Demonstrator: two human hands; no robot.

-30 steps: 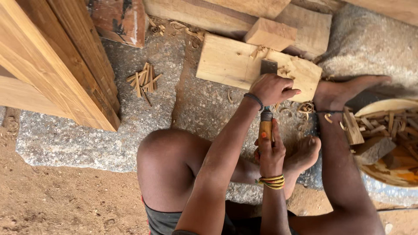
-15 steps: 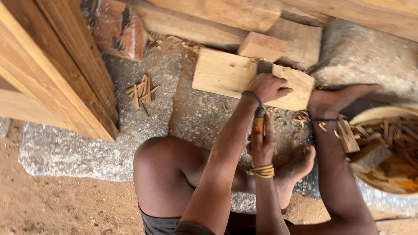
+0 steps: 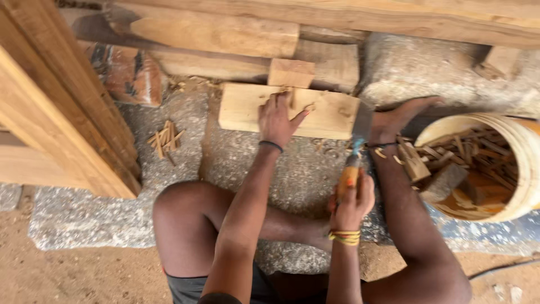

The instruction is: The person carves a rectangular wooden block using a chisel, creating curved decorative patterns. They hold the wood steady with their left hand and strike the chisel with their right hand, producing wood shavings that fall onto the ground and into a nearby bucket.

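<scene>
I count two hands, left hand point(image 3: 279, 119) and right hand point(image 3: 351, 202), one chisel point(image 3: 353, 163), one flat wooden block point(image 3: 326, 115), one small block point(image 3: 291, 72), one bucket point(image 3: 520, 149).

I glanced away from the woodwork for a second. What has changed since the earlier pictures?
The right hand has drawn its orange-handled chisel back off the wooden block, blade now lifted beside the block's right end. The left hand has shifted left and lies flat, fingers spread, on the block. Both grips are kept; the block and the bucket of wood scraps stayed put.
</scene>
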